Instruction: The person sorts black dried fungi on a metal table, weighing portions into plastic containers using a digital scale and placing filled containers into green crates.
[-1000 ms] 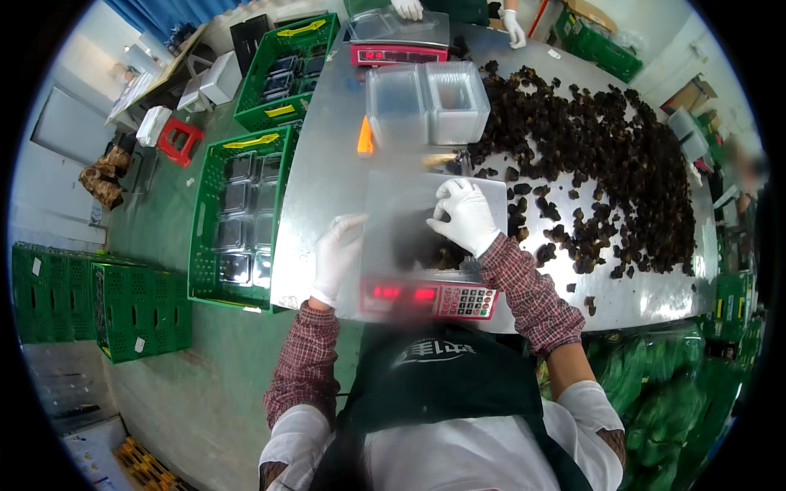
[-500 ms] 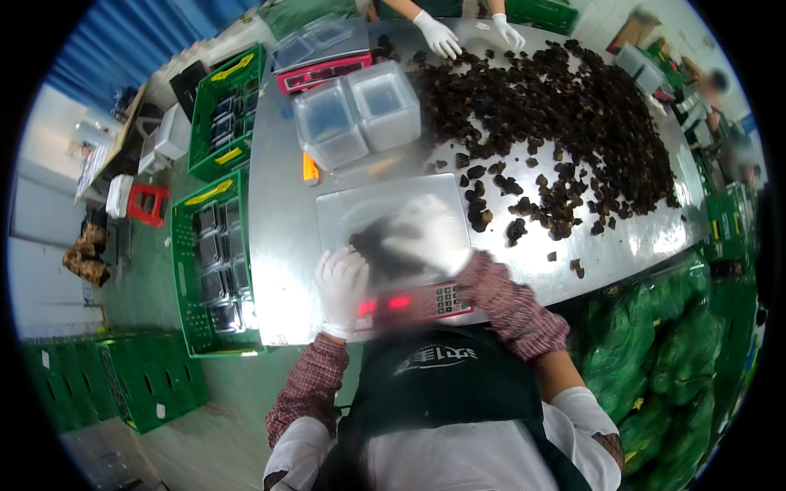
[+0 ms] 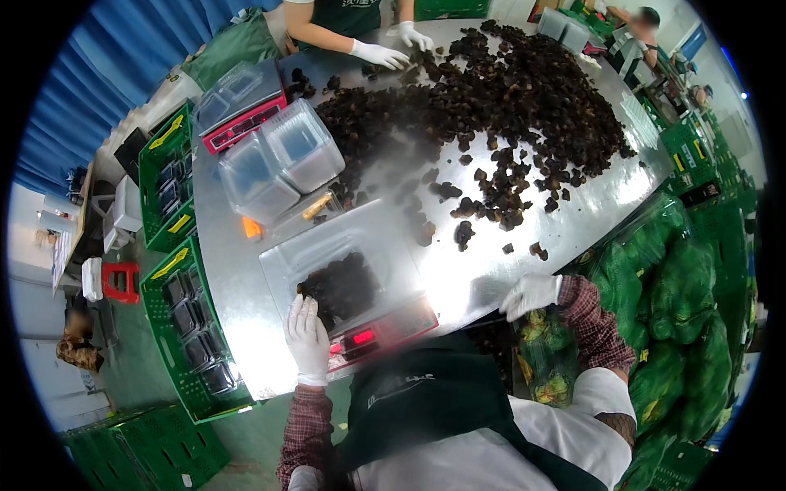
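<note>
My left hand [image 3: 307, 340], in a white glove, has its fingers stretched out against the near left edge of a clear plastic tray [image 3: 282, 274]. Dark, ruffled pieces like wood ear mushrooms [image 3: 348, 286] lie heaped in that tray, which rests on a scale [image 3: 385, 331] with a red front and lit display. Away to the right, my gloved right hand [image 3: 530, 296] hangs over the table's front edge, fingers loosely bent and apart, with nothing visible in them. Many more dark mushroom pieces [image 3: 524, 90] spread over the metal table [image 3: 458, 282].
Stacked clear tubs [image 3: 282, 164] and an orange-handled tool [image 3: 251, 227] lie left of centre. Behind them stands a second scale [image 3: 246, 123]. Green crates [image 3: 155, 282] of packed trays line the left side. Green net bags [image 3: 688, 286] sit at right. A co-worker's gloved hands [image 3: 381, 55] reach across the far side.
My right hand has moved from over the scale to the table's front edge at right. My left hand stays by the tray. The whole view has shifted and turned.
</note>
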`<move>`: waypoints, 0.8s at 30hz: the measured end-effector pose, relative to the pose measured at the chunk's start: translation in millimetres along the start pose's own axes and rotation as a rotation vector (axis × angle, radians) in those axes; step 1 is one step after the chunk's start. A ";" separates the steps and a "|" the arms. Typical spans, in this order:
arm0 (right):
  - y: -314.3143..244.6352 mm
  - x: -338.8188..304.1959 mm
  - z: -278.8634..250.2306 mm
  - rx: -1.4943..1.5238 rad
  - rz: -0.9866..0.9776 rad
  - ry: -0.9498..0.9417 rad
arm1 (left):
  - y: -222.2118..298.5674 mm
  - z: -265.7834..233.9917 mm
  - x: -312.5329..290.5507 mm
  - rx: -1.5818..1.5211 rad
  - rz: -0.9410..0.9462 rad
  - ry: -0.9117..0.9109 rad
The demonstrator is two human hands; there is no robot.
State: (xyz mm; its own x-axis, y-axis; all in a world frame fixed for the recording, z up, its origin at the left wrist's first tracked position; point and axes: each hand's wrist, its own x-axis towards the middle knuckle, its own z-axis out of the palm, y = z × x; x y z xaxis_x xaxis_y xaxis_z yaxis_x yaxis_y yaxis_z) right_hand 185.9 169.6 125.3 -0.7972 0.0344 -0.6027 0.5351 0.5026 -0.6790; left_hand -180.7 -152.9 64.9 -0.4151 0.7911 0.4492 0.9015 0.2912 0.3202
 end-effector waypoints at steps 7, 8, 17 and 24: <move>-14.9 167.8 -20.3 -0.450 -0.032 0.667 | 0.0 -28.7 3.0 0.090 -0.089 0.126; -23.4 183.6 -21.6 -0.459 0.039 0.676 | -2.3 -33.8 5.4 0.073 -0.081 0.171; 12.2 213.6 -27.7 -0.038 0.030 0.948 | -10.9 -65.5 -8.1 -0.110 -0.318 0.295; -76.7 166.2 -50.2 1.037 -0.339 0.457 | -26.3 -60.5 -24.6 -0.408 -0.586 0.315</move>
State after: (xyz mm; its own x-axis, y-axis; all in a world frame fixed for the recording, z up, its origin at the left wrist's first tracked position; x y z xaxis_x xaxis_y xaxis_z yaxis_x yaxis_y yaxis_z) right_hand -1.6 180.1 98.2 -0.8556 0.4457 -0.2631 0.0801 -0.3882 -0.9181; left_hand -201.6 -212.5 95.9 -0.8802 0.3614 0.3078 0.4330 0.3456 0.8325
